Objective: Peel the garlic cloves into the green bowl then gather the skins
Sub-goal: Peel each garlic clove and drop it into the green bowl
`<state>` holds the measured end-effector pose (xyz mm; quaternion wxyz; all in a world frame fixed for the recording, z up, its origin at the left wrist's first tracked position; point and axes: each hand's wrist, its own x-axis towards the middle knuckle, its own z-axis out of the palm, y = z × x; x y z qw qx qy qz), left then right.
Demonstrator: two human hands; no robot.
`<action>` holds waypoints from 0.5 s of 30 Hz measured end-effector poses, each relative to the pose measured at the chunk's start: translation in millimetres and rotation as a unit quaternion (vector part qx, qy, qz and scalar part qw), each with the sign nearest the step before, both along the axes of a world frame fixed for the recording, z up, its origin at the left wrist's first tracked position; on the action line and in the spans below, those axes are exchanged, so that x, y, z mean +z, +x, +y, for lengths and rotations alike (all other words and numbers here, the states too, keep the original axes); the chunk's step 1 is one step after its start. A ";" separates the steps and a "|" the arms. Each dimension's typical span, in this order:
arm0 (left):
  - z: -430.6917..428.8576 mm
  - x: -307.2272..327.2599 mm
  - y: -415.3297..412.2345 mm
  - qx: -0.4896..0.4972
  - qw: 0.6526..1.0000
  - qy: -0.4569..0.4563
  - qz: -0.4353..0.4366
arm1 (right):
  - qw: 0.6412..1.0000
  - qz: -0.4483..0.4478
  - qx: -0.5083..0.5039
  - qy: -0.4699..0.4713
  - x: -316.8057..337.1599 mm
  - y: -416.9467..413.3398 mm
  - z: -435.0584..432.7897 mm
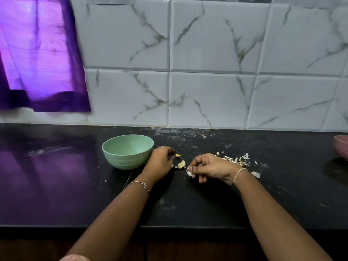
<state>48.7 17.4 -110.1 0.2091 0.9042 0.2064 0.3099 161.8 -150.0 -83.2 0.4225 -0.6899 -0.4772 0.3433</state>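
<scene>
The green bowl (128, 150) stands on the black counter, and I see nothing inside it from here. My left hand (160, 161) rests just right of the bowl with fingers curled; what it holds is hidden. A yellowish garlic clove (181, 164) and a smaller piece (178, 155) lie between my hands. My right hand (211, 167) pinches a pale garlic clove (189, 173) at its fingertips, low over the counter. A pile of papery skins (236, 160) lies behind my right wrist, with one more skin (255, 174) beside the forearm.
A pink bowl (341, 150) sits at the right edge of the black counter (56, 185). A marbled tile wall rises behind. A purple curtain (37, 53) hangs at upper left. The counter's front edge runs under my forearms.
</scene>
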 end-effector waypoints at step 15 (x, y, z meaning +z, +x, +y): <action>-51.2 20.7 67.4 -0.077 0.995 -0.041 -0.046 | 0.782 -0.109 -0.524 0.320 3.0 46.4 -18.9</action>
